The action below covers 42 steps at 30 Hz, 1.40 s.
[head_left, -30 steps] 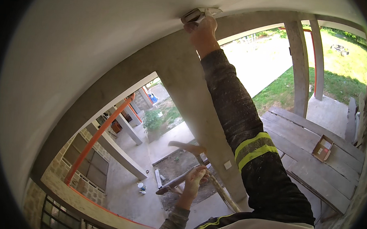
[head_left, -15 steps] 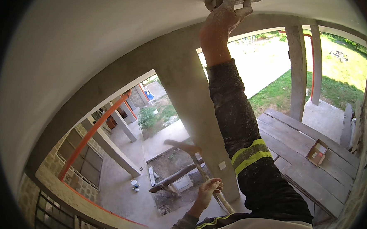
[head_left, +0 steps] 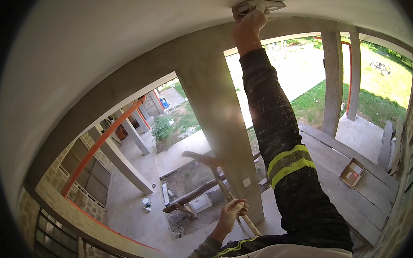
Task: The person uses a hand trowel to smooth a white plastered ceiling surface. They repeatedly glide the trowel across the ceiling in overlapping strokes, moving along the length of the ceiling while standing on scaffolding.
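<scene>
High overhead, my right hand is closed on the handle of a flat trowel-like tool, whitish with dust. Its flat face lies against the pale ceiling, or very near it. White dust speckles that hand and its dark sleeve with a yellow-green band. Lower down, in front of my body, my left hand has its fingers curled in. A wooden pole passes right behind it; whether the fingers grip the pole or something small cannot be made out.
A concrete column and beam stand ahead. On the right, wide grey planks form a platform bearing an open cardboard box. An orange pipe runs at left. A white bucket stands on the floor far below.
My right hand and the tool have come slightly down and to the left in the picture, showing more of the tool. The left hand keeps its curled pose.
</scene>
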Motion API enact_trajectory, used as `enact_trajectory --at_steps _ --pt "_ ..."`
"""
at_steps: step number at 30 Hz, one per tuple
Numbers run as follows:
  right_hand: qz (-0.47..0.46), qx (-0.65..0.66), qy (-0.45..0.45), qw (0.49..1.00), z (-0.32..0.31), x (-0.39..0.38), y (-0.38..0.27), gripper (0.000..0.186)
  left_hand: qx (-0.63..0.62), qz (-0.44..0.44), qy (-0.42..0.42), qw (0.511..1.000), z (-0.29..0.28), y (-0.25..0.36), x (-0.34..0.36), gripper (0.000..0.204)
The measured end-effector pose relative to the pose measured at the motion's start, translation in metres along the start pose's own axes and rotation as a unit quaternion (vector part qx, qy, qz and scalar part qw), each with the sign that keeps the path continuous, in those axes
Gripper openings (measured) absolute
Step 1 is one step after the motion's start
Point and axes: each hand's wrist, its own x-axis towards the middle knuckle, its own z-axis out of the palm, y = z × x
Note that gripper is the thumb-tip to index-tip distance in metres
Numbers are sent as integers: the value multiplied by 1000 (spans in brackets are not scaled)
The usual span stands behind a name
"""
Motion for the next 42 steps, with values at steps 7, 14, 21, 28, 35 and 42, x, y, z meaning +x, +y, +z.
enact_trajectory --at_steps 7,14,21,28,35,42 --pt "-131 -44 -22 990 8 -23 -11 43 2 0 -15 1000 -2 -4 -2 23" --pt "-26 -80 -13 996 13 -34 -18 41 -5 -22 1 1000 -3 -3 -6 23" --pt "47 -55 9 997 3 -7 -28 38 10 -23 -19 1000 1 -3 -6 23" --pt "-102 -48 16 993 -6 11 -17 51 10 -14 -33 999 0 -3 -2 23" --pt "-232 -110 -47 965 21 -41 -13 59 21 -35 -2 999 -2 -5 0 22" --pt "-49 -93 -47 993 28 -60 -6 59 22 -26 -8 999 -7 -3 -2 22"
